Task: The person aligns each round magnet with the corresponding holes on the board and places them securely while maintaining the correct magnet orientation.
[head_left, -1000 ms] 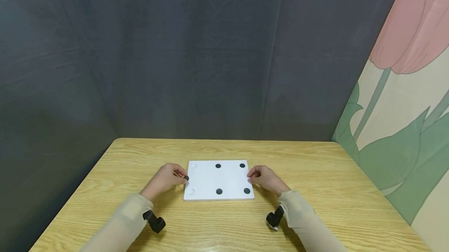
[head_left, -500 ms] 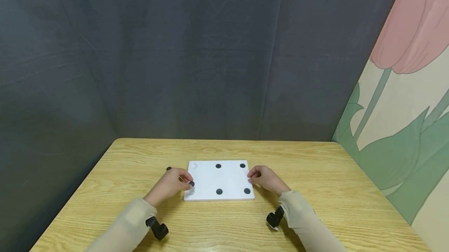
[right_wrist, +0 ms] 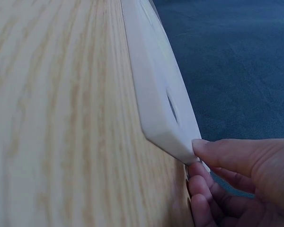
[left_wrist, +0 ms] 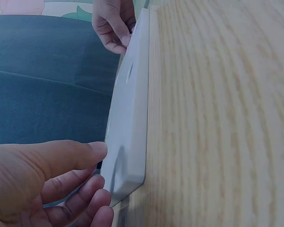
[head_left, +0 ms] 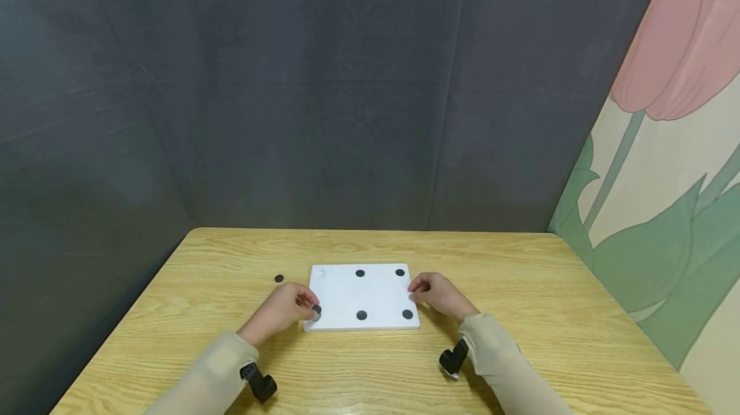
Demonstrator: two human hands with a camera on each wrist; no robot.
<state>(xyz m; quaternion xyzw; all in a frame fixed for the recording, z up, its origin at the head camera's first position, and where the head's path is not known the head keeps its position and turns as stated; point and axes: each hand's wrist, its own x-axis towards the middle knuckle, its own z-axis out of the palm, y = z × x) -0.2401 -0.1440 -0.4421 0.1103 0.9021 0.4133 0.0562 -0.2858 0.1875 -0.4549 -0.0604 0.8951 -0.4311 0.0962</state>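
A white rectangular board (head_left: 381,293) lies flat on the table. My left hand (head_left: 283,309) pinches a small black disc (head_left: 317,309) over the board's near left corner, where a round recess was visible earlier; whether the disc touches the board cannot be told. In the left wrist view the disc is mostly hidden behind the thumb of the left hand (left_wrist: 52,184). My right hand (head_left: 442,294) grips the board's right edge between thumb and fingers, as the right wrist view also shows. Black discs fill the middle and right recesses, such as the near middle disc (head_left: 361,315). The far left recess (head_left: 321,273) is bare.
Another black disc (head_left: 279,278) lies loose on the wooden table (head_left: 358,376), left of the board and just beyond the left hand. A dark curtain (head_left: 324,94) hangs behind the table. At the right is a wall covering with tulips (head_left: 665,68).
The left hand has carried its disc from the board's left edge right and nearer, to the near left corner. The loose disc behind that hand has come into view. The right hand stays put.
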